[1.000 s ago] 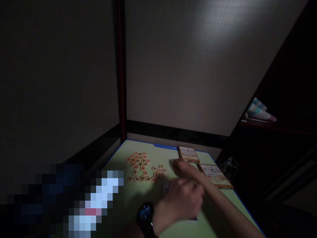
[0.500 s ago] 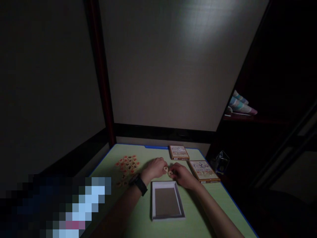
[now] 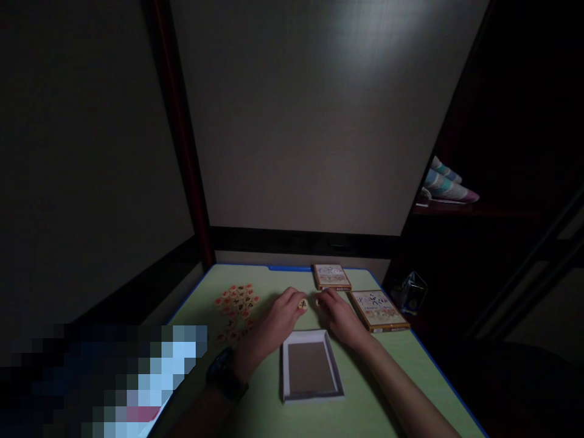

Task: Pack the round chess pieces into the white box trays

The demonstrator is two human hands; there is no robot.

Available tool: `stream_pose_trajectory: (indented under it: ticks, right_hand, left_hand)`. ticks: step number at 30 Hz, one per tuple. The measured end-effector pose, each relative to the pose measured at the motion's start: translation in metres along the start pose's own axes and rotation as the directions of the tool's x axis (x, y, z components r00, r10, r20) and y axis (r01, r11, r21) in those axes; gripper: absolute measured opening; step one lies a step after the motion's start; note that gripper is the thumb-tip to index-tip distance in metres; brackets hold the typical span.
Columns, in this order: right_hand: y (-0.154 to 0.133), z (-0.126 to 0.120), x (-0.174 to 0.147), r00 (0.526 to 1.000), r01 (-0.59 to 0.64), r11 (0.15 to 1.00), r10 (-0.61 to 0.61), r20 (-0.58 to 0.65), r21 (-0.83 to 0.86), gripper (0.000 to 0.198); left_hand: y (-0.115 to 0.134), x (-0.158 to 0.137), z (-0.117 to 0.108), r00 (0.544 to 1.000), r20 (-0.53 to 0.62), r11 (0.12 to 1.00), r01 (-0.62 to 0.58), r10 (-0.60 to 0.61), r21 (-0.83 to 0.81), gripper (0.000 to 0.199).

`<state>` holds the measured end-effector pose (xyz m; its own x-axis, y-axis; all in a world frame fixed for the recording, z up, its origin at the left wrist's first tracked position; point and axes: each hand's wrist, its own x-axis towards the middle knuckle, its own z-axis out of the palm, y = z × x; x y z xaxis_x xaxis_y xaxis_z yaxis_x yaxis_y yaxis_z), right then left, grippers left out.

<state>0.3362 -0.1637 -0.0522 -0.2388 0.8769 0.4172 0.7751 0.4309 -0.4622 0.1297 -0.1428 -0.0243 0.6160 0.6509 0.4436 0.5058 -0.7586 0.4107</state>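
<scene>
Between the thumb and fingers of my left hand (image 3: 281, 313) is a round wooden Chinese chess piece (image 3: 302, 304) with a dark character facing me. My right hand (image 3: 336, 311) is closed just to the right, and the pale edge of another Chinese chess piece (image 3: 318, 302) shows at its fingertips. Directly below both hands lies a shallow white-rimmed open box tray (image 3: 312, 368) with a bare brown bottom. A cluster of loose chess pieces (image 3: 237, 300), with red and dark characters, is spread left of my left hand.
Two printed boxes lie on the right side of the green table (image 3: 365, 404): a smaller box (image 3: 331, 277) at the back and a larger box (image 3: 378, 310) beside my right forearm. A wall panel (image 3: 301, 134) stands behind the table. Striped cloth (image 3: 449, 185) rests on a shelf.
My hands have moved slightly apart and upward. The left piece is turned more toward me, while the right one is now mostly hidden by my fingers. The view has shifted a little.
</scene>
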Motion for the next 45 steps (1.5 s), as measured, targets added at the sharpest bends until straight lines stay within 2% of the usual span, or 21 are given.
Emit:
stream_pose_trajectory:
  ticks: [5,8,11,14,16,19,24,28,30,32,35,38,41,45]
  right_hand:
    - [-0.009,-0.003,0.000,0.999,-0.032,0.998,0.030,-0.032,-0.051,0.026]
    - [-0.011,-0.003,0.000,0.998,-0.054,0.998,0.053,-0.035,-0.018,0.018]
    - [-0.008,-0.002,-0.001,0.994,-0.105,0.994,0.106,-0.037,0.037,0.017]
    - [-0.001,0.001,-0.001,0.988,-0.149,0.989,0.149,-0.031,0.002,0.025]
    - [0.006,0.003,-0.001,0.992,-0.127,0.991,0.127,-0.006,-0.042,0.026]
    - [0.017,0.007,-0.002,0.993,-0.105,0.992,0.109,0.055,-0.072,0.025]
    - [0.025,0.010,-0.003,0.988,-0.119,0.991,0.124,0.087,-0.057,0.024]
    - [0.024,0.010,-0.003,0.985,-0.117,0.992,0.122,0.120,-0.050,0.030]
    - [0.022,0.010,-0.002,0.985,-0.114,0.992,0.120,0.127,-0.050,0.031]
    - [0.019,0.009,-0.002,0.985,-0.112,0.992,0.118,0.128,-0.054,0.033]
    - [0.016,0.007,-0.002,0.983,-0.115,0.991,0.123,0.135,-0.065,0.034]
    - [0.014,0.005,-0.001,0.980,-0.126,0.991,0.132,0.151,-0.050,0.037]
    - [0.015,0.005,0.000,0.981,-0.126,0.992,0.128,0.148,-0.021,0.040]
    - [0.019,0.006,-0.001,0.989,-0.108,0.994,0.109,0.099,-0.010,0.039]
  left_hand:
    - [-0.006,-0.015,-0.002,0.989,-0.148,0.996,0.001,-0.013,-0.086,0.020]
    - [-0.010,-0.020,0.001,0.984,-0.175,0.996,0.019,-0.033,-0.083,0.024]
    - [-0.007,-0.024,0.000,0.989,-0.150,0.999,0.010,-0.016,-0.040,0.027]
    - [0.002,-0.027,-0.004,0.998,-0.060,0.999,0.011,-0.009,0.044,0.020]
    - [0.009,-0.029,-0.004,1.000,0.010,0.992,0.008,-0.009,0.123,0.016]
    - [0.015,-0.031,-0.002,0.997,0.076,0.975,-0.026,0.010,0.219,0.021]
    - [0.013,-0.029,-0.001,0.994,0.106,0.964,-0.009,-0.020,0.266,0.023]
    - [0.003,-0.023,-0.012,0.987,0.122,0.958,0.065,-0.103,0.280,0.015]
    - [-0.007,-0.021,-0.022,0.984,0.087,0.952,0.127,-0.156,0.279,0.012]
    - [-0.020,-0.018,-0.032,0.975,-0.002,0.940,0.216,-0.224,0.264,0.012]
    - [-0.037,-0.017,-0.044,0.935,-0.118,0.899,0.353,-0.334,0.259,0.017]
    - [-0.048,-0.016,-0.047,0.906,-0.175,0.874,0.420,-0.387,0.243,0.024]
    - [-0.051,-0.016,-0.040,0.918,-0.219,0.908,0.374,-0.332,0.190,0.018]
    - [-0.052,-0.017,-0.025,0.937,-0.293,0.970,0.225,-0.189,0.093,0.017]
